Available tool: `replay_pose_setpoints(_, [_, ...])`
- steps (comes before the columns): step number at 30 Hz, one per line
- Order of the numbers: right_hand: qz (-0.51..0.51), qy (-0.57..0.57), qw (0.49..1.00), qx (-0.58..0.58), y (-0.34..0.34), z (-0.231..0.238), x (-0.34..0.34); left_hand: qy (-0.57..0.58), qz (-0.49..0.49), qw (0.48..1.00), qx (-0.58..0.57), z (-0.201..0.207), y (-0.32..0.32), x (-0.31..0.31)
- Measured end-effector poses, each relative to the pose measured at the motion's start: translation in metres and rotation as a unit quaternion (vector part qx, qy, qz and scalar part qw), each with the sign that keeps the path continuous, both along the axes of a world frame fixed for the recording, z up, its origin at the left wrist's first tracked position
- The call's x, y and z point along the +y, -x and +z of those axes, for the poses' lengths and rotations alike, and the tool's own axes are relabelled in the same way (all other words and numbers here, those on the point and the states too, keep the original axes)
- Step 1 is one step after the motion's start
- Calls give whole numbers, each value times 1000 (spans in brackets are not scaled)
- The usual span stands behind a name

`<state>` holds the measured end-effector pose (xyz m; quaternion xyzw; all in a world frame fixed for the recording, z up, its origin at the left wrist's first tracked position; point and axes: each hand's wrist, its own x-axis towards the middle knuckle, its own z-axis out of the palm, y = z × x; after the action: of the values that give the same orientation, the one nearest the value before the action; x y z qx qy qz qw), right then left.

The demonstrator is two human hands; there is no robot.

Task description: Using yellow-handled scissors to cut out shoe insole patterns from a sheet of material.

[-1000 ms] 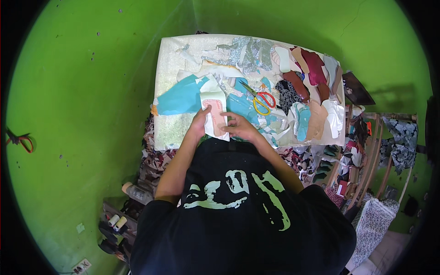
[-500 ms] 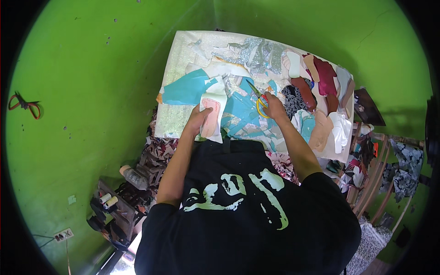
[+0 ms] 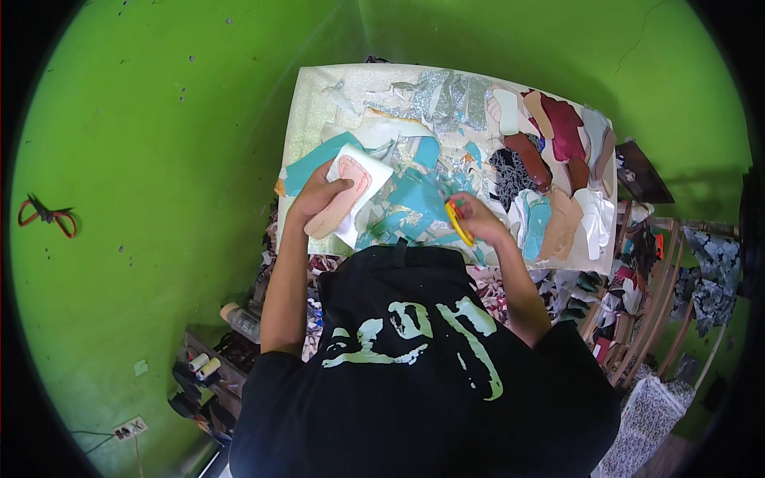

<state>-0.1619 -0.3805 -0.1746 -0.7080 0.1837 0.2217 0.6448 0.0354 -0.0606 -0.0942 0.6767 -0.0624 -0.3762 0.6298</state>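
My left hand (image 3: 320, 197) grips a pale pink insole-shaped piece (image 3: 343, 201) with its thumb on top. Behind it lies a white sheet (image 3: 376, 171), pinched in the same hold and sticking out past the sole shape's edge. In my right hand (image 3: 481, 220) are scissors (image 3: 457, 221) with yellow and red handles, their blades toward the left and partly blurred. The scissors are apart from the white sheet. Under both hands, turquoise sheet material (image 3: 416, 193) and many small offcuts cover the white tabletop (image 3: 307, 102).
Sole-shaped pieces in brown (image 3: 527, 155) and tan (image 3: 561, 225) lie at the table's right, near dark red material (image 3: 562, 130). Silvery scraps (image 3: 453, 95) are at the back. Another pair of scissors (image 3: 48, 217) hangs on the green wall. A wooden rack (image 3: 647, 299) stands at right.
My left hand has moved left, and the sole piece with its white sheet now tilts to the right. The scissors have dropped lower, their blades swinging away from the far side.
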Motion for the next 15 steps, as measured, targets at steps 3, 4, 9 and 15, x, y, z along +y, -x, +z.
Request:
replay_pose_setpoints(3, [-80,-227,969,48,29,45,45,42,-39,998,5,15,-18,-7])
replay_pose_setpoints(4, [-100,-317,941,58,35,42,56,44,-49,998,5,18,-23,-9])
replay_pose_setpoints(9, [-54,-231,962,-138,17,94,116,96,-99,990,28,36,-30,-16])
replay_pose_setpoints(15, [-71,-213,962,-152,0,100,146,109,-140,983,46,50,-37,-14])
